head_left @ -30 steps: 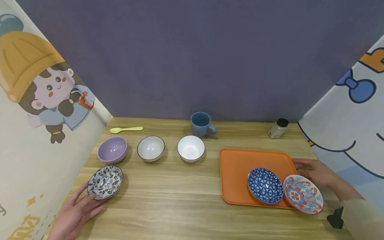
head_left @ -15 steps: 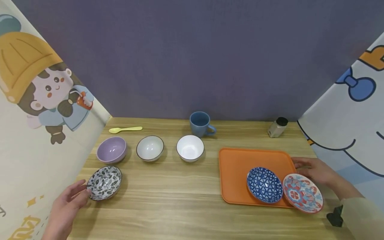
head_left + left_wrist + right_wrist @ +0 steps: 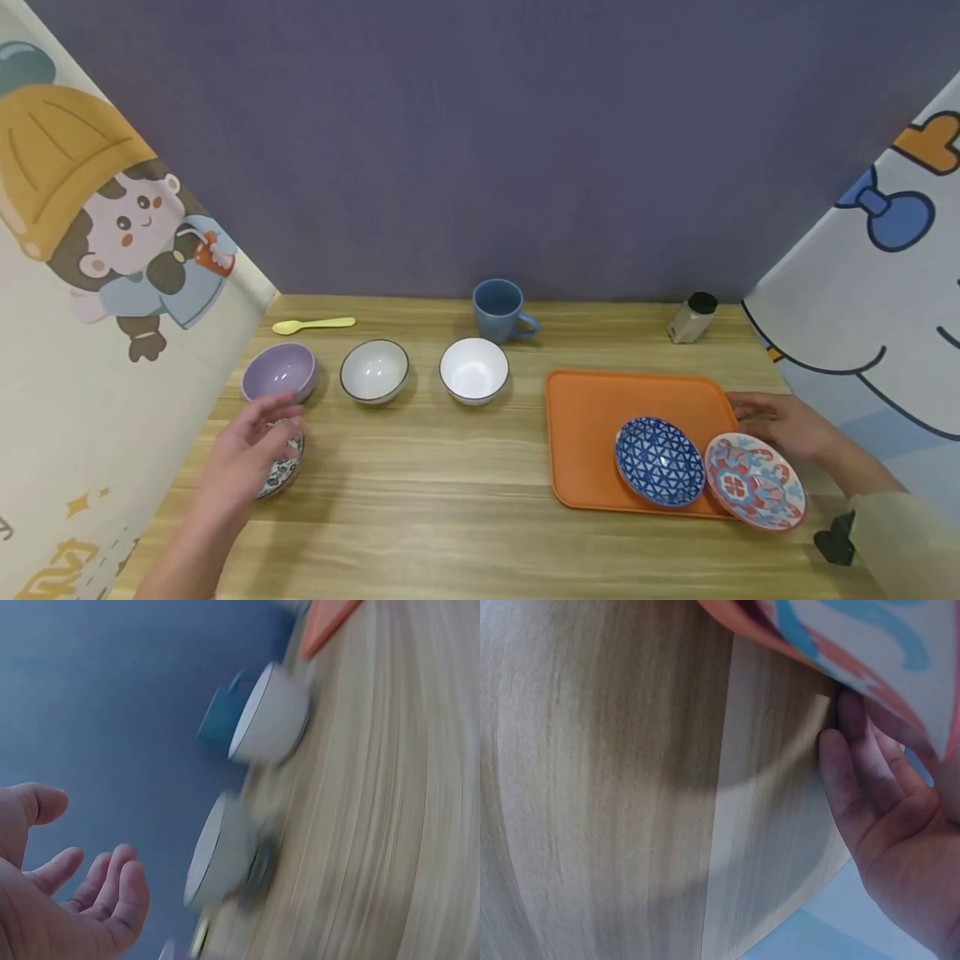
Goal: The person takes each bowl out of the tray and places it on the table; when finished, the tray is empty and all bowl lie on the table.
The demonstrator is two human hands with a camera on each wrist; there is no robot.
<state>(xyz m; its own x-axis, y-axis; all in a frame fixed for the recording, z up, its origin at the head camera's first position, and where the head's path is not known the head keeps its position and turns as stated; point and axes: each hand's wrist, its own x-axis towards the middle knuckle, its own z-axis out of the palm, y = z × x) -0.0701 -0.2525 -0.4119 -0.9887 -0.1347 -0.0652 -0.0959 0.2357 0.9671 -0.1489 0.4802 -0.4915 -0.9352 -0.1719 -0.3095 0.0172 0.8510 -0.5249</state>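
My left hand point(image 3: 243, 450) is raised over the black-and-white leaf-patterned bowl point(image 3: 282, 477), hiding much of it, with its fingertips in front of the rim of the purple bowl point(image 3: 279, 371). Nothing lies between the loosely bent fingers in the left wrist view. My right hand point(image 3: 787, 427) is at the right edge of the orange tray point(image 3: 592, 433), behind the red-and-blue floral plate point(image 3: 756, 483). In the right wrist view the plate's rim hides part of its relaxed fingers; touch with the tray cannot be made out. A blue triangle-patterned bowl point(image 3: 660, 462) sits on the tray, beside the plate.
A grey-white bowl point(image 3: 375, 372) and a white bowl point(image 3: 474, 372) stand in the middle. Farther back are a yellow spoon point(image 3: 313, 325), a blue mug point(image 3: 498, 312) and a black-lidded jar point(image 3: 692, 318). Upright panels bound the table's back and sides.
My left hand has left the rim of the leaf-patterned bowl, first drawing back left, then rising over the bowl toward the right. The right hand, tray and dishes look unmoved.
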